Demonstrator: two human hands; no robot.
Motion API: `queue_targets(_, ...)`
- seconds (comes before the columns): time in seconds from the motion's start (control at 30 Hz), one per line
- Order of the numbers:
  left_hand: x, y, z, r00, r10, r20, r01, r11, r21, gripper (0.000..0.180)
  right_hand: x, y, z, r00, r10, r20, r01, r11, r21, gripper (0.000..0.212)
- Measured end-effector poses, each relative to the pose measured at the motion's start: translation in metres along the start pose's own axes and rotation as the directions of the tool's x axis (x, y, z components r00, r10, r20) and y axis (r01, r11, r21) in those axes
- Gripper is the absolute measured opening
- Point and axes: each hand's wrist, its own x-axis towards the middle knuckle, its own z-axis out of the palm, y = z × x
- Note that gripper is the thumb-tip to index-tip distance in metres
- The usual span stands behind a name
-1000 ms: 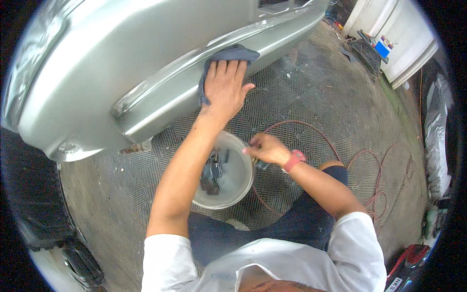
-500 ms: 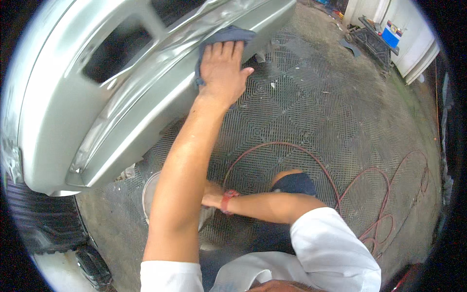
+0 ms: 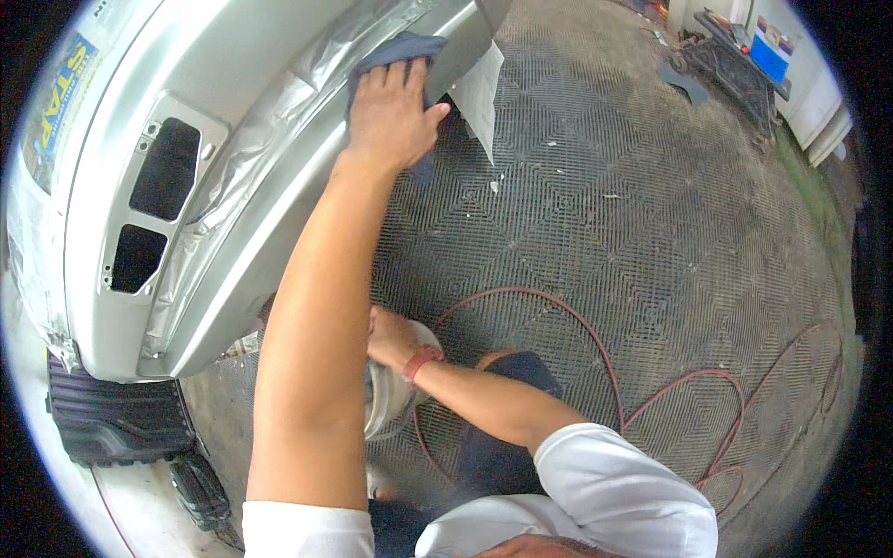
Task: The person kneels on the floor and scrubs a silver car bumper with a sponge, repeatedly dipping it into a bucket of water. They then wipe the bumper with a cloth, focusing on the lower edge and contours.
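Note:
My left arm reaches up across the view to a silver car bumper (image 3: 244, 272). A dark blue-grey cloth (image 3: 402, 46) is under my left hand (image 3: 391, 116), which presses it onto the bumper's upper edge. The fingers lie over the cloth and the thumb sticks out to the right. Lower down, my right hand (image 3: 393, 338), with a red watch (image 3: 423, 361) at the wrist, is beside a whitish bucket (image 3: 383, 402). My left forearm hides its fingertips and part of the bucket, so I cannot make out what those fingers do.
Crinkled clear plastic film (image 3: 279, 112) lines the body above the bumper. A white sheet (image 3: 479, 102) hangs by its far end. A red hose (image 3: 577, 325) loops over the ribbed mat (image 3: 558, 214). A dark stand (image 3: 735, 84) holds a blue-and-white box (image 3: 772, 51).
The view has shifted, and more of the car's openings and the hanging white sheet now show. My left hand still presses the cloth on the bumper. More of my right hand is visible.

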Motion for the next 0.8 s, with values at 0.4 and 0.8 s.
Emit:
queue_targets(0.4, 0.077, 0.034, 0.046, 0.988, -0.067, 0.137, 0.064, 0.998, 0.026, 0.068, -0.014, 0.047, -0.238, 0.807, 0.021, -0.590, 0.004, 0.999, 0.040, 0.035)
queue_targets(0.8, -0.156, -0.012, 0.037, 0.962, -0.263, -0.072, 0.246, 0.951, -0.190, 0.034, -0.026, 0.081, -0.314, 0.710, -0.028, -0.704, -0.123, 0.979, -0.163, 0.044)
